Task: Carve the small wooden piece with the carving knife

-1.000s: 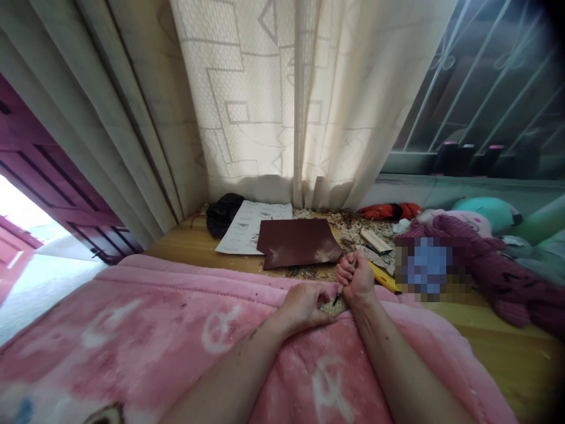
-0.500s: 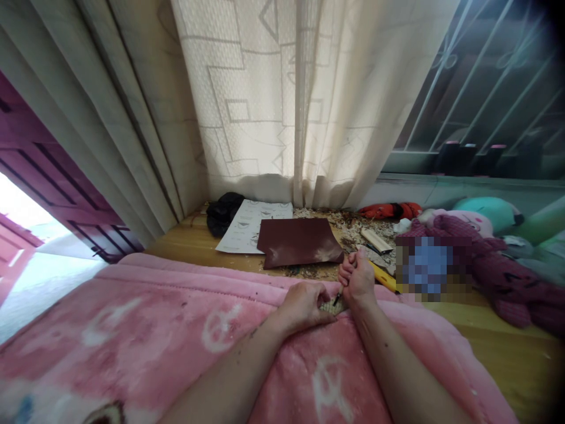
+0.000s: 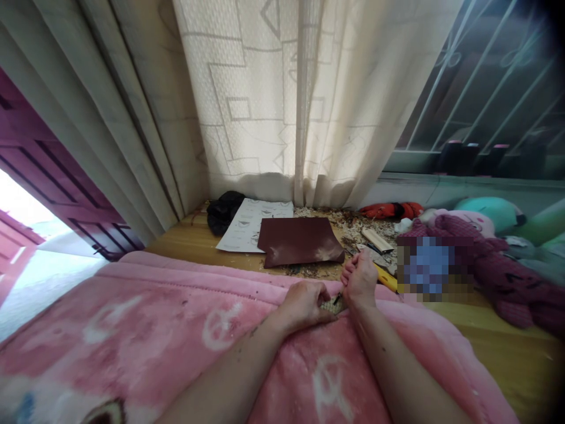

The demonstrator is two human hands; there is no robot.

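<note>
My left hand (image 3: 305,304) rests on the pink blanket, its thumb and fingers closed on a small pale piece with a grid-like pattern (image 3: 332,304). Just to the right, my right hand (image 3: 361,279) is a fist around a thin tool with a dark tip (image 3: 338,298). Most of that tool is hidden in the fist. The tip points down at the pale piece; whether it touches is too small to tell. Behind my right hand lies a yellow-handled tool (image 3: 386,278).
The pink blanket (image 3: 145,330) covers the near side. On the wooden surface (image 3: 179,240) lie a dark red sheet (image 3: 300,240), white printed paper (image 3: 238,229), a black bag (image 3: 224,213), a pale block (image 3: 377,240) and scattered shavings. Plush toys (image 3: 507,277) sit at right, below the curtain (image 3: 260,88) and window bars.
My right fist has shifted slightly right and down, with the dark tip now lying closer to the pale piece. My left hand keeps its place and hold.
</note>
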